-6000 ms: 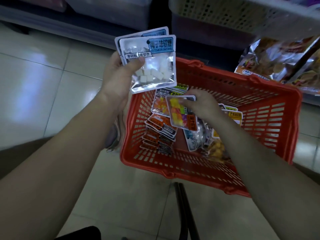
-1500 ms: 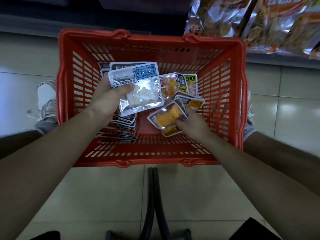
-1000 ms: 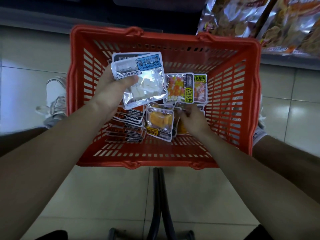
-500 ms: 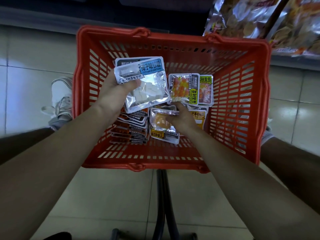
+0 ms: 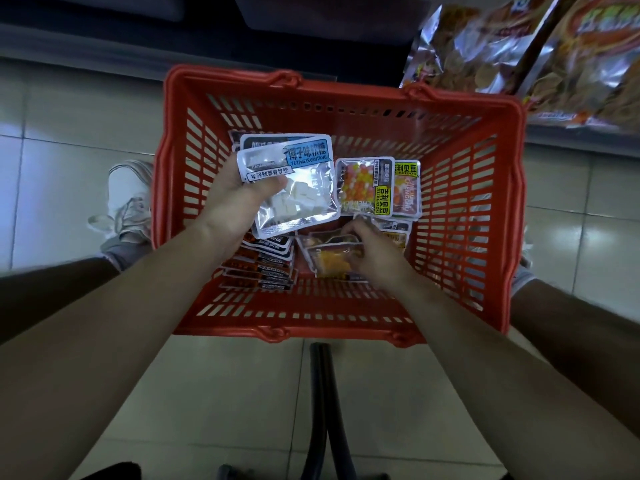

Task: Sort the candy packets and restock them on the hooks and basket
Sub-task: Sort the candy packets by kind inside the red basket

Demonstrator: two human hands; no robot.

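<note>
A red plastic basket (image 5: 460, 209) stands on the tiled floor between my feet, with several candy packets inside. My left hand (image 5: 232, 206) grips a small stack of clear packets of white candy (image 5: 298, 195) with blue labels, held above the basket's left half. My right hand (image 5: 374, 254) reaches down to the basket floor and pinches the top of a packet of orange-yellow candy (image 5: 330, 261). Two packets of mixed-colour candy (image 5: 363, 187) with yellow labels lie flat further back. A fanned pile of dark and orange packets (image 5: 266, 268) lies under my left wrist.
Large shiny snack bags (image 5: 540, 46) hang on the shelf at the upper right. A dark shelf base runs along the top. My shoes (image 5: 128, 202) flank the basket. The basket's black handles (image 5: 325, 403) lie on the floor in front of it.
My right hand has shifted slightly right and closed on the top of the orange-yellow packet. My left hand keeps hold of the white candy packets, nearly still over the basket.
</note>
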